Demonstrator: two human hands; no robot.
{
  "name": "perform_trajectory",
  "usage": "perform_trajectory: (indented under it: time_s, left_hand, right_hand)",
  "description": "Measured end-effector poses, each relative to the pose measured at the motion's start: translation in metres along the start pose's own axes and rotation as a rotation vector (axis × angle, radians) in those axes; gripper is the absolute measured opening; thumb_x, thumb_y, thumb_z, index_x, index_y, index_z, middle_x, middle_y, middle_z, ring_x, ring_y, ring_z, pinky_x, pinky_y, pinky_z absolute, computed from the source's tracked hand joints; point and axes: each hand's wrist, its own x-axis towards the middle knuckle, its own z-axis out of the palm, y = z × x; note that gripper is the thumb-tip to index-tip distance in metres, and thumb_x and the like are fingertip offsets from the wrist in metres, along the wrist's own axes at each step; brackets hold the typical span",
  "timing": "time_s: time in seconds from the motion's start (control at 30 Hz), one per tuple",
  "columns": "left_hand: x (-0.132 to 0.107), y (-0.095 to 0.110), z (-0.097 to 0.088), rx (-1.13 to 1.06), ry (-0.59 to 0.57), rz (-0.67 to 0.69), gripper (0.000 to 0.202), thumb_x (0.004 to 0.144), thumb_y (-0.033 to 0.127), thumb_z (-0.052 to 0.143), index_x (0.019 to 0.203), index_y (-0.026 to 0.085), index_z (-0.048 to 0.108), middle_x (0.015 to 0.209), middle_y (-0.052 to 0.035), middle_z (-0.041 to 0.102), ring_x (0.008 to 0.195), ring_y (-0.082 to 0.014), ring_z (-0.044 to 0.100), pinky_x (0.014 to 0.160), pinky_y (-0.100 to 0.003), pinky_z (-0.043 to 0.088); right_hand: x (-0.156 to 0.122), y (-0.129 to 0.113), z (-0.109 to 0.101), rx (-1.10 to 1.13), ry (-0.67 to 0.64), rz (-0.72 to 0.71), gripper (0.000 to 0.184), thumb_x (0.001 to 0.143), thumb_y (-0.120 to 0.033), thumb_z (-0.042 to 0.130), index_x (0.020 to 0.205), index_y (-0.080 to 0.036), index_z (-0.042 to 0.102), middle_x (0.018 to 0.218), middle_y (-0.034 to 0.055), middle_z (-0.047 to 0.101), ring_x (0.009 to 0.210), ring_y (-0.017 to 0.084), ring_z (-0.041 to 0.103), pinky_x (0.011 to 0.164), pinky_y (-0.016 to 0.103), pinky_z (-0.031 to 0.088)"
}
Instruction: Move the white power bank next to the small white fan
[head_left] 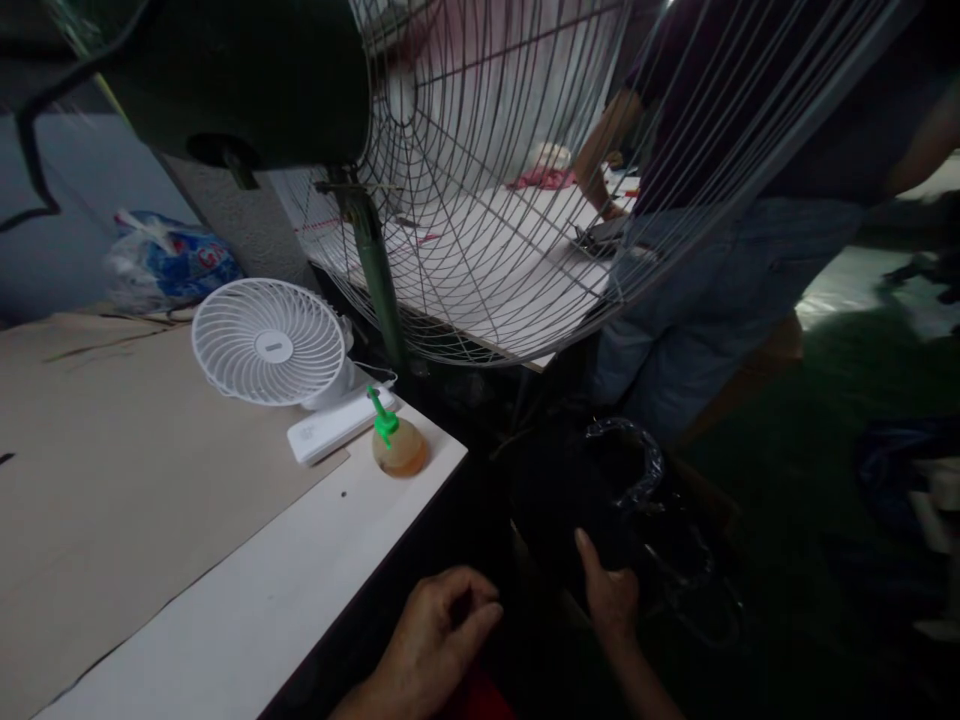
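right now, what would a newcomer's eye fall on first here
The big fan, spread across the top of the view. Next, on the table at left, the white fan and, near the table's corner, the green-capped bottle. Low in the middle, the left hand and right hand stand out against the dark.

Near-black bundle (559, 500); white desk fan (240, 345); bright-green nozzle (386, 425).
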Motion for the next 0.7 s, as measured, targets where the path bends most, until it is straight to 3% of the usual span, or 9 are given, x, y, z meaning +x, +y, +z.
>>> perform_trajectory:
  time_s: [0.13, 0.27, 0.37, 0.43, 0.47, 0.5, 0.57, 0.63, 0.7]
  left_hand:
    - [0.014, 0.012, 0.006, -0.071, -0.066, 0.058, 0.039, 0.086, 0.051, 0.066, 0.107, 0.017, 0.068, 0.100, -0.0072, 0.069, 0.095, -0.0224, 0.062, 0.086, -0.035, 0.047]
    - [0.027, 0.024, 0.018, -0.146, -0.064, 0.132, 0.062, 0.077, 0.054, 0.075, 0.125, 0.018, 0.062, 0.123, -0.0119, 0.063, 0.116, -0.0296, 0.059, 0.100, -0.042, 0.045]
    - [0.036, 0.024, 0.032, -0.288, -0.036, 0.008, 0.083, 0.065, 0.054, 0.085, 0.132, 0.015, 0.055, 0.140, -0.0164, 0.057, 0.131, -0.0328, 0.052, 0.111, -0.043, 0.040]
    - [0.041, 0.018, 0.042, -0.460, 0.035, -0.158, 0.086, 0.063, 0.058, 0.084, 0.129, 0.014, 0.052, 0.126, -0.0159, 0.065, 0.119, -0.0284, 0.060, 0.104, -0.039, 0.044]
    - [0.042, 0.014, 0.046, -0.540, 0.085, -0.228, 0.082, 0.065, 0.061, 0.082, 0.125, 0.013, 0.053, 0.107, -0.0114, 0.070, 0.101, -0.0232, 0.065, 0.093, -0.035, 0.048]
    - [0.043, 0.009, 0.048, -0.597, 0.139, -0.270, 0.075, 0.069, 0.065, 0.077, 0.118, 0.014, 0.054, 0.085, -0.0043, 0.068, 0.079, -0.0169, 0.063, 0.078, -0.030, 0.048]
    - [0.040, -0.001, 0.049, -0.646, 0.198, -0.273, 0.065, 0.078, 0.070, 0.066, 0.108, 0.014, 0.055, 0.055, 0.0078, 0.050, 0.051, -0.0087, 0.043, 0.058, -0.025, 0.036]
    - [0.032, -0.011, 0.046, -0.634, 0.191, -0.268, 0.062, 0.083, 0.072, 0.060, 0.103, 0.014, 0.056, 0.047, 0.0107, 0.040, 0.045, -0.0069, 0.032, 0.051, -0.024, 0.028]
    - [0.022, -0.020, 0.041, -0.620, 0.174, -0.282, 0.061, 0.085, 0.072, 0.057, 0.104, 0.014, 0.057, 0.047, 0.0103, 0.040, 0.044, -0.0070, 0.032, 0.050, -0.024, 0.027]
  right_hand:
    - [-0.057, 0.005, -0.001, -0.019, -0.174, -0.009, 0.064, 0.070, -0.072, 0.073, 0.099, -0.015, 0.077, 0.107, 0.0171, 0.077, 0.106, 0.037, 0.071, 0.096, 0.048, 0.060]
    - [-0.100, 0.026, 0.001, -0.038, -0.362, -0.098, 0.063, 0.080, -0.070, 0.062, 0.110, -0.017, 0.075, 0.117, 0.0179, 0.074, 0.112, 0.036, 0.069, 0.099, 0.049, 0.060]
    - [-0.117, 0.042, 0.001, -0.076, -0.524, -0.196, 0.056, 0.084, -0.065, 0.056, 0.110, -0.020, 0.076, 0.118, 0.0174, 0.073, 0.118, 0.037, 0.066, 0.106, 0.056, 0.054]
    - [-0.121, 0.044, 0.000, -0.104, -0.671, -0.254, 0.049, 0.084, -0.059, 0.058, 0.113, -0.024, 0.077, 0.121, 0.0157, 0.072, 0.121, 0.037, 0.064, 0.111, 0.059, 0.048]
    - [-0.120, 0.041, -0.002, -0.117, -0.745, -0.274, 0.047, 0.085, -0.054, 0.058, 0.117, -0.026, 0.076, 0.125, 0.0146, 0.071, 0.123, 0.036, 0.062, 0.114, 0.060, 0.046]
    - [-0.118, 0.035, -0.005, -0.130, -0.815, -0.284, 0.045, 0.086, -0.050, 0.057, 0.122, -0.028, 0.073, 0.129, 0.0135, 0.069, 0.125, 0.034, 0.060, 0.115, 0.059, 0.044]
    - [-0.106, 0.019, -0.014, -0.144, -0.957, -0.275, 0.049, 0.083, -0.042, 0.064, 0.131, -0.030, 0.068, 0.136, 0.0106, 0.065, 0.128, 0.031, 0.058, 0.116, 0.054, 0.044]
    - [-0.085, 0.003, -0.028, -0.147, -1.102, -0.219, 0.067, 0.065, -0.039, 0.082, 0.130, -0.031, 0.068, 0.131, 0.0079, 0.068, 0.120, 0.029, 0.063, 0.109, 0.047, 0.052]
    - [-0.054, -0.008, -0.042, -0.155, -1.169, -0.120, 0.075, 0.042, -0.043, 0.093, 0.114, -0.026, 0.077, 0.110, 0.0072, 0.075, 0.093, 0.028, 0.071, 0.084, 0.042, 0.062]
